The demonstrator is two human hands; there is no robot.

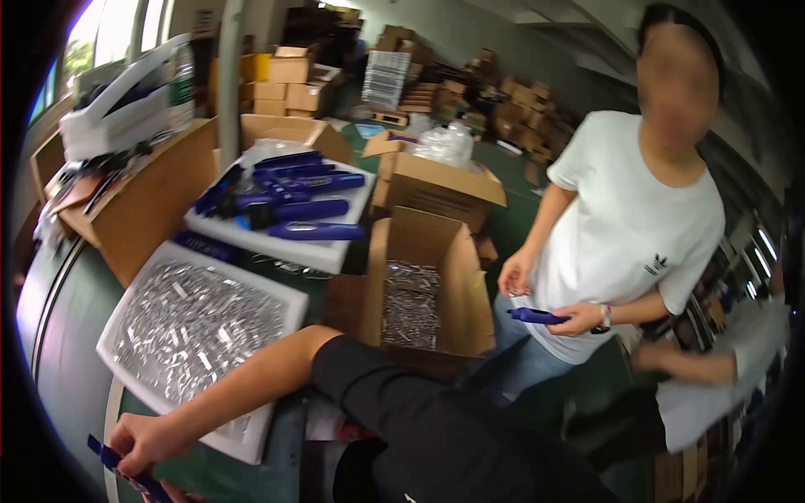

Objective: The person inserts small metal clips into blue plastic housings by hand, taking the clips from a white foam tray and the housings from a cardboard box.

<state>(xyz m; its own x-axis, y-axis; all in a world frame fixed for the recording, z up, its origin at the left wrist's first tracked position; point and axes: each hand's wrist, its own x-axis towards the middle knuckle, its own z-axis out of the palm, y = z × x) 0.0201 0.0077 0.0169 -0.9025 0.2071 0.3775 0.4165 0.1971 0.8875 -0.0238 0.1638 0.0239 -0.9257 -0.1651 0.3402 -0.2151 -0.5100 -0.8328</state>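
Observation:
At the lower left, my right hand (144,441) is closed round a long dark-blue plastic piece (104,453), with my bare forearm reaching across from the black sleeve. Just below, my left hand (179,493) shows only a few fingers at the picture's edge, curled against the lower end of the same piece. Beside my right forearm lies a white foam tray (295,312) heaped with small shiny metal parts (197,327). Behind it, another white tray (356,201) carries several blue tubular plastic pieces (314,231), some with black ends.
A cardboard box (470,302) of small metal parts stands right of the trays, before another box (444,186) topped with clear plastic bags. A co-worker in a white shirt (633,210) holds a blue piece (538,316). Another person's blurred arm (692,366) reaches in at right.

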